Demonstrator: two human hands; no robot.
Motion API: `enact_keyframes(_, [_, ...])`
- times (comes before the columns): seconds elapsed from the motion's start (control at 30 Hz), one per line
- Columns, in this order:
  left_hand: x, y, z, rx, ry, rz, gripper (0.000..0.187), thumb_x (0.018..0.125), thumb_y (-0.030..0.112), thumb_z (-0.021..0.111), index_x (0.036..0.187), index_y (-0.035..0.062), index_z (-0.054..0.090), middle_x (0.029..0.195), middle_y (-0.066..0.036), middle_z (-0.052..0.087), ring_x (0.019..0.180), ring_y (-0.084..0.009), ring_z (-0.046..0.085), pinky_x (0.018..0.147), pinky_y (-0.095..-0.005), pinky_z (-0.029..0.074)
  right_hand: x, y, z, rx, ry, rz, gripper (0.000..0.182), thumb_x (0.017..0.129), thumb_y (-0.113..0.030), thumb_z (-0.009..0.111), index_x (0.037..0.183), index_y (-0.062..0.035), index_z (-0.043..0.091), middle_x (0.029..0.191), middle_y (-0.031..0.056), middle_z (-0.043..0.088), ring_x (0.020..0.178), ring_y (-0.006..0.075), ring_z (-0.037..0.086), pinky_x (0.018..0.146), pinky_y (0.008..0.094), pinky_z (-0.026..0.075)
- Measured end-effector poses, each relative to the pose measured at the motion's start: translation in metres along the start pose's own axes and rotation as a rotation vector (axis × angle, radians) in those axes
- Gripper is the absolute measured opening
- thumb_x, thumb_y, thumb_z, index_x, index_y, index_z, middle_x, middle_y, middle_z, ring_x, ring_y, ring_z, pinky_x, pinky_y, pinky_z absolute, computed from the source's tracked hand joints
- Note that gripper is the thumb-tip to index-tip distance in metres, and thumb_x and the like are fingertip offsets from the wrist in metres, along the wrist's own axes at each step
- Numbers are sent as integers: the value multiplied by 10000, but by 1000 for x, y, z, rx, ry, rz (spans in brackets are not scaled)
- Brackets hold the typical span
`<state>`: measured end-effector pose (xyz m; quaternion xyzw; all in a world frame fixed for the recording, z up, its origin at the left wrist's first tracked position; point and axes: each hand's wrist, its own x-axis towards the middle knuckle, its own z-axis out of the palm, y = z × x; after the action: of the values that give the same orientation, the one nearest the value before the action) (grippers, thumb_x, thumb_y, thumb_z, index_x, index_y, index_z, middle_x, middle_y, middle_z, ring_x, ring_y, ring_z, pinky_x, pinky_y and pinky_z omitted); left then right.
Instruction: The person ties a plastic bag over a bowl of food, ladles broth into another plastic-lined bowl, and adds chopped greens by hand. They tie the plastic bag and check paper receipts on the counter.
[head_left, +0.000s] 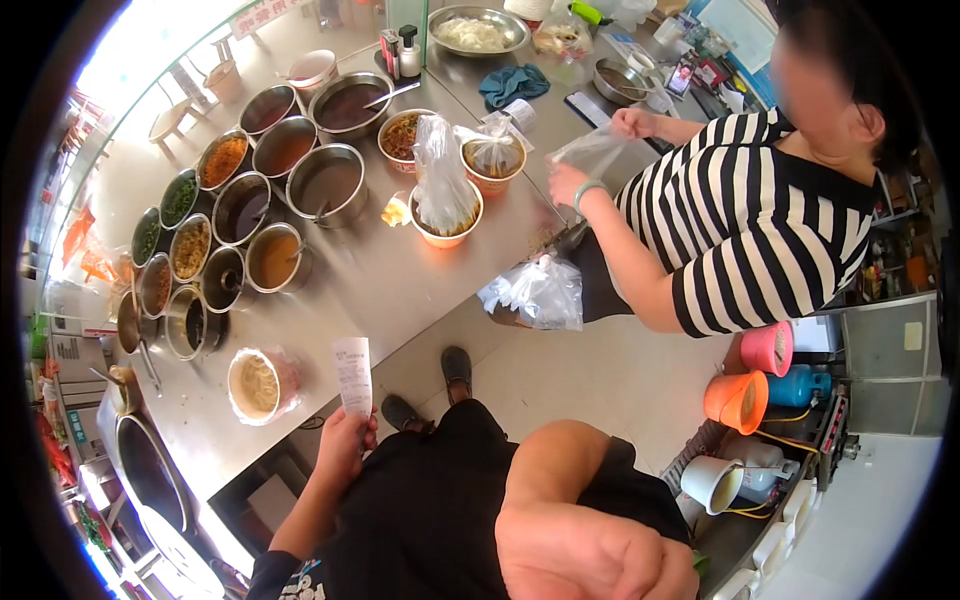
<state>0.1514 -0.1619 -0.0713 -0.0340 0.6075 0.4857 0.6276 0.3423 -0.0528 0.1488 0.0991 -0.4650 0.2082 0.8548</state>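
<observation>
My left hand (345, 442) is closed on a printed paper receipt (353, 372), upright at the front edge of the steel counter. Beside it stands a bowl of noodles (258, 385) with plastic film round its rim. My right hand (598, 550) is raised close to the camera with its fingers curled; whatever may be inside is hidden. Farther along the counter is a paper bowl (455, 236) with a clear plastic bag (437, 170) on top. Another bagged bowl (492, 158) and a bowl of food (402, 136) stand behind it.
Several steel pots of sauces and toppings (328, 185) crowd the counter (390, 290). At right, a co-worker in a striped top (745, 225) holds a clear plastic bag (595, 150). Buckets (737, 402) and a blue gas cylinder (797, 385) stand at lower right.
</observation>
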Motion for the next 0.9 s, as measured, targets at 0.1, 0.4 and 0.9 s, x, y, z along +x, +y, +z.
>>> enact_keyframes(0.1, [0,0,-1,-9,-8,3,196,837,51,492,1006,-16,567,734,-65,543,555,-140,480,503,-275,399,6,1,6,11,-65,189,479,824,-8,698,1270,-124,568,1135,-17,541,1020,148,489,863,255,405])
enact_keyframes(0.4, [-2,3,2,-24,3,-2,193,836,42,492,1005,-14,567,736,-65,541,562,-136,475,507,-268,390,12,-9,-11,143,-89,390,482,863,-114,691,1316,-105,528,1099,-34,534,986,140,491,829,242,407])
enact_keyframes(0.9, [6,3,-2,-28,-3,-14,202,836,48,490,1014,-13,562,739,-70,544,557,-147,480,501,-283,389,-48,122,-110,-542,-254,678,593,941,-116,456,1457,44,212,821,87,581,669,150,501,628,297,438])
